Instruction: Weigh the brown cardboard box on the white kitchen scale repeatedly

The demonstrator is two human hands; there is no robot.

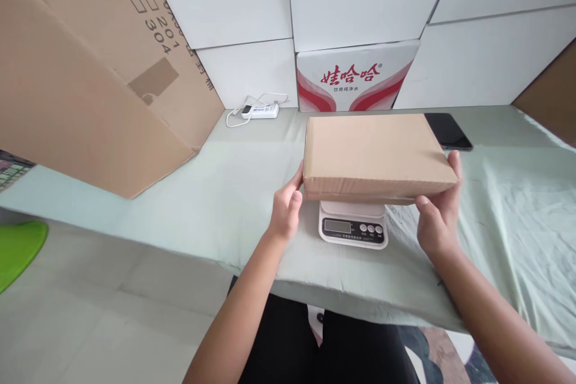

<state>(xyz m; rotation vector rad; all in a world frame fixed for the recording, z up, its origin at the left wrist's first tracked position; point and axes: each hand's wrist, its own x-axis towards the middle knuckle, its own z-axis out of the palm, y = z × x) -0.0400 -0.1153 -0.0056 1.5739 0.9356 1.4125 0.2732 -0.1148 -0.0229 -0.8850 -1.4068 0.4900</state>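
A flat brown cardboard box point(373, 147) is gripped at both ends, over a white digital kitchen scale point(353, 234). My left hand point(288, 207) presses against the box's left side, its thumb near the lower front corner. My right hand point(441, 210) wraps the right end, fingers along the side and thumb at the lower front edge. The box covers most of the scale's plate; whether it rests on the plate I cannot tell. The scale's display, with no readable digits, and its buttons face me.
A black phone point(447, 131) lies behind the box's right end. A white device with a cable point(261, 110) sits by the wall. A white-and-red printed carton point(355, 78) stands at the back, a large cardboard box point(103, 78) at left. Pale green cloth point(234, 192) covers the table.
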